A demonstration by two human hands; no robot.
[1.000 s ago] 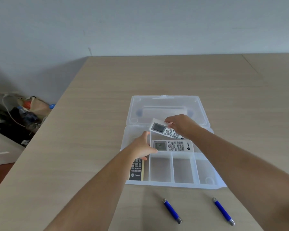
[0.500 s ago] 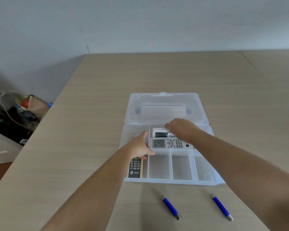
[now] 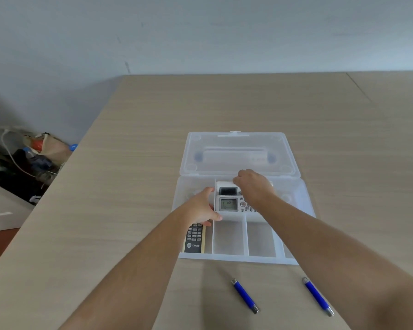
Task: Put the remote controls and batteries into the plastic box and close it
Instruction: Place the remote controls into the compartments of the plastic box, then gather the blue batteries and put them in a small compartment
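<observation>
A clear plastic box (image 3: 231,257) lies open on the table, its lid (image 3: 239,139) folded back flat. In the box's upper middle compartment two white remotes lie side by side: the far one (image 3: 227,189) and the near one (image 3: 228,204). My right hand (image 3: 254,186) rests on the far white remote, fingers curled over it. My left hand (image 3: 200,208) presses the near remote's left end at the divider. A black remote (image 3: 194,239) lies in the left compartment, half under my left hand. Two blue batteries (image 3: 244,296) (image 3: 318,297) lie on the table before the box.
Three small front compartments (image 3: 260,236) of the box hold nothing. The table's left edge (image 3: 65,167) drops to a floor with bags and cables (image 3: 34,153). A wall stands behind the table.
My right hand has lowered the second white remote from a tilted position above the box into the compartment beside the first. My left hand stayed at the near remote's end.
</observation>
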